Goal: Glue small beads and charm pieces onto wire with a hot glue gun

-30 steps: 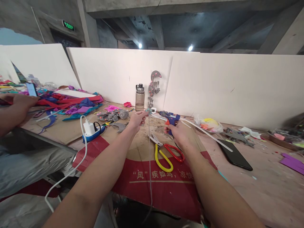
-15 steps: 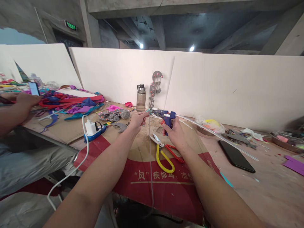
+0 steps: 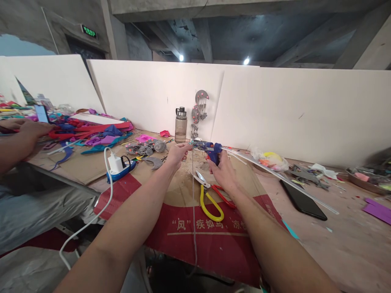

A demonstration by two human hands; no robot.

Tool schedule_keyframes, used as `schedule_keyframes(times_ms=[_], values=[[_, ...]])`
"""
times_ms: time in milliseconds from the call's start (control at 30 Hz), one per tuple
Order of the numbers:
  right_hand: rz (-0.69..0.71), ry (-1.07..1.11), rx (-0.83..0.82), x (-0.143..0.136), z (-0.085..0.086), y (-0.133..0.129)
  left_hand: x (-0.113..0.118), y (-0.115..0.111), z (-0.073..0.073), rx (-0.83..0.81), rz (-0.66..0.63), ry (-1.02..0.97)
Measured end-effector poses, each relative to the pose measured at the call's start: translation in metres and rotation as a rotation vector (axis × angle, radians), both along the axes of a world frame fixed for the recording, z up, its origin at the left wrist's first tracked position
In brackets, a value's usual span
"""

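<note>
Gluing at a cardboard-covered bench. The left hand [image 3: 179, 155] pinches a small teal piece [image 3: 191, 143] between its fingertips, above the cardboard [image 3: 220, 254]; a grey cord [image 3: 193, 207] hangs below it. The right hand [image 3: 224, 170] is wrapped around the handle of a blue hot-glue gun [image 3: 214, 151], nozzle at the piece; contact cannot be confirmed. The step appears to be applying glue; the next move calls for a steady pinch and a measured trigger squeeze.

There's room between the black phone [image 3: 302, 202] and purple sheet [image 3: 377, 211], but the glue gun [image 3: 214, 150] and scissors [image 3: 206, 185] block the middle.
</note>
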State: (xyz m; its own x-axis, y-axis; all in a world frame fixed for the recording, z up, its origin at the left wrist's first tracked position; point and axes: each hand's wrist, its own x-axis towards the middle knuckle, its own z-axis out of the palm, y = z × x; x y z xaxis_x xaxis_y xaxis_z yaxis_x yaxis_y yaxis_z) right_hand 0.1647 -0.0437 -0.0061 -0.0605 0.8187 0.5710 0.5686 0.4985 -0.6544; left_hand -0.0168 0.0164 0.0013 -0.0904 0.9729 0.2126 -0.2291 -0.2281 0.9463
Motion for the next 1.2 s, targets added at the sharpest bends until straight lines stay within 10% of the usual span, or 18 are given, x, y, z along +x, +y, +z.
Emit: schedule_keyframes(times_ms=[567,733,1033,1200], values=[[-0.021,0.056,-0.040,-0.001,0.004,0.000,-0.002,-0.001,0.001,0.026,0.020,-0.015],[-0.029,0.260,-0.274,0.010,0.010,0.006,-0.002,0.003,-0.001,0.022,0.027,-0.022],[-0.467,-0.413,-0.245,0.034,0.010,0.003,0.012,-0.009,0.003,0.132,0.064,0.157],[-0.210,0.105,-0.112,0.011,0.001,0.014,0.021,-0.015,0.002,0.264,0.101,0.314]])
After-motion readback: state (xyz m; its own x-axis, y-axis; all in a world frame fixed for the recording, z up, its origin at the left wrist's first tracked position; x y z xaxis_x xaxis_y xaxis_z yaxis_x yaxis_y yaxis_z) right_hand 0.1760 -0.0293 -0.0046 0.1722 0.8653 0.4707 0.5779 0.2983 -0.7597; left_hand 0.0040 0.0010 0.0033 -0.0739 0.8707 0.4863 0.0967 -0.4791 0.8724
